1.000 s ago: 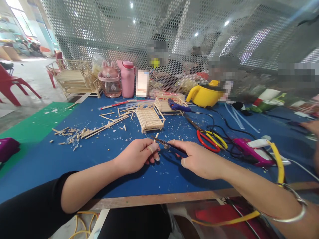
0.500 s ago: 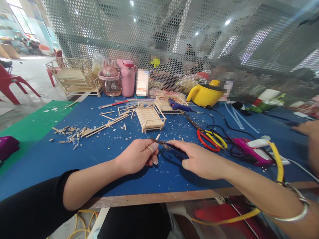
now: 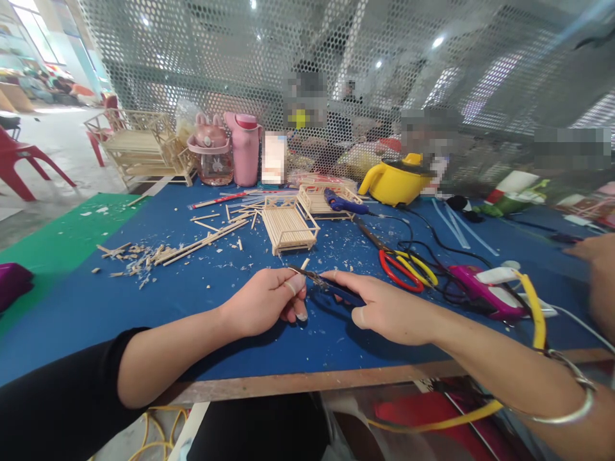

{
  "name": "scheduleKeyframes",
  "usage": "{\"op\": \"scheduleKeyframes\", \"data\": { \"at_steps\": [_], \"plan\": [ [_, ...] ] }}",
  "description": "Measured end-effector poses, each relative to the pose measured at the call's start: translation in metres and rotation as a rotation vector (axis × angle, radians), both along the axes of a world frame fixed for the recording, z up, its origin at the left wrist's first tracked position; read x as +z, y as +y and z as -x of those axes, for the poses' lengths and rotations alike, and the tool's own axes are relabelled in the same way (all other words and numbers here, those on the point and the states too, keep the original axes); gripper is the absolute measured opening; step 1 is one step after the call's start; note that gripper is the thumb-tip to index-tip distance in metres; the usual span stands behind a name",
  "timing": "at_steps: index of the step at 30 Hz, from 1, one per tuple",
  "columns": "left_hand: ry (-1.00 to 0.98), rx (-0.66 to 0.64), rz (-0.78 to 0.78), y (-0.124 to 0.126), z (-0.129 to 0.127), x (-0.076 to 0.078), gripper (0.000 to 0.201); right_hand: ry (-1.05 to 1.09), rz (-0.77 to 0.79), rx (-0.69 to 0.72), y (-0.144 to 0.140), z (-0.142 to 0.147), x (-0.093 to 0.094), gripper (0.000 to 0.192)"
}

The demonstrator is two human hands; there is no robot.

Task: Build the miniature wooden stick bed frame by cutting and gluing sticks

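My left hand (image 3: 269,298) is closed, thumb and fingers pinched together in front of me, with white tape on a fingertip. A short pale wooden stick (image 3: 305,263) pokes up beyond its fingertips; the rest of it is hidden. My right hand (image 3: 391,307) is wrapped round dark-handled scissors (image 3: 343,294), whose blades point left, right against the left fingertips and the stick. Just beyond the hands stands a small bed-shaped frame of wooden sticks (image 3: 291,227). Behind it is a second stick frame (image 3: 327,202), with a blue glue gun (image 3: 343,202) lying on it.
Loose sticks (image 3: 211,240) and offcuts lie left on the blue table mat (image 3: 192,352). To the right are red-and-yellow-handled scissors (image 3: 406,269), a purple glue gun (image 3: 490,294) and cords. Pink bottles (image 3: 246,153) and a yellow pot (image 3: 398,182) stand behind. Another person's hand (image 3: 600,256) is far right.
Both hands keep almost the same place, and the right hand's scissors have tilted very slightly. The other person's hand at the far right has shifted a little.
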State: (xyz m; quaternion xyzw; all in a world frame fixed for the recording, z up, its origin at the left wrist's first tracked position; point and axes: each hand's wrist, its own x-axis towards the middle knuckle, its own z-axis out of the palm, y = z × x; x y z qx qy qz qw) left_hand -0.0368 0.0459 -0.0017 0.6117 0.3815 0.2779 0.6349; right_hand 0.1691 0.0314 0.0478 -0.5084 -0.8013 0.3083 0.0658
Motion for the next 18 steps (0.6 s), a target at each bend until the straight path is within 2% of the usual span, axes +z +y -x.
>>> {"op": "scheduleKeyframes", "data": {
  "at_steps": [6,11,15,18],
  "plan": [
    [-0.02,0.0,0.02,0.0,-0.001,0.001,0.032,0.0,0.008,-0.016,0.0,-0.001,-0.001,0.069],
    [0.015,-0.015,0.02,0.001,0.0,0.001,0.032,-0.017,-0.019,-0.018,-0.001,0.004,0.0,0.062],
    [0.066,-0.033,-0.087,0.0,0.001,0.001,0.038,-0.058,-0.077,-0.011,-0.003,0.01,0.001,0.053],
    [0.187,0.023,-0.191,-0.001,-0.002,0.002,0.052,-0.113,-0.152,-0.012,-0.005,0.012,-0.005,0.05]
  ]
}}
